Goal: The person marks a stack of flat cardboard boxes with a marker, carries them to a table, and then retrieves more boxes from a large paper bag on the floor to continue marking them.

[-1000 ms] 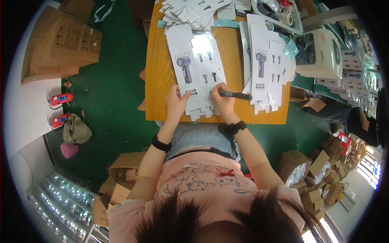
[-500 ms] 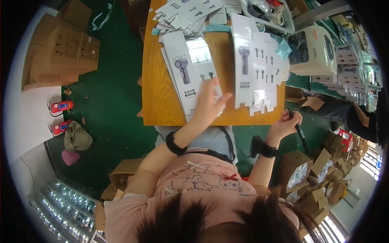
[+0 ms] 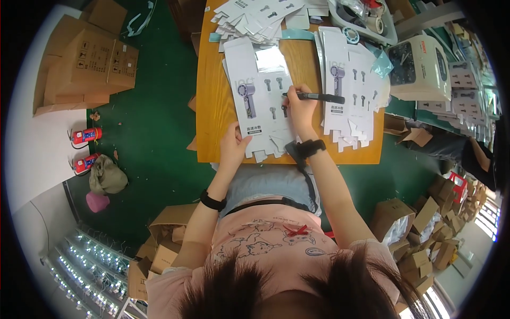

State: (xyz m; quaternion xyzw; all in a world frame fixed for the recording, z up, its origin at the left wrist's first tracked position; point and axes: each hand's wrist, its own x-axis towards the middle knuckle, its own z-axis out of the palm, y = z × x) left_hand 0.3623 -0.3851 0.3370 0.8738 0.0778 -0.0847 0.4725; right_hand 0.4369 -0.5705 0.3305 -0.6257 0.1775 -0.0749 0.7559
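Observation:
A stack of flat, unfolded white cartons (image 3: pixel 260 114) printed with purple handheld fans lies on the wooden table (image 3: pixel 212 106) in front of me. My left hand (image 3: pixel 234 143) pinches the lower left edge of the top flat carton, thumb over its face. In my right hand (image 3: pixel 302 110) is a black marker pen (image 3: pixel 321 97), its writing end at the right part of that carton; whether the tip touches is hidden by my fingers. Next to it on the right lies a second pile of flat cartons (image 3: pixel 353 101).
More flat cartons (image 3: pixel 249 21) are heaped at the far left. A grey bin (image 3: pixel 390 34) with tape rolls and a cream clock machine (image 3: pixel 419 66) stand at the far right. Cardboard boxes (image 3: pixel 393 223) stand on the floor; another person's arm (image 3: pixel 479 154) shows at right.
My left hand has come back to the left stack's lower edge. My right hand has brought the marker from beside the table onto the top carton. The right-hand carton now lies on its pile.

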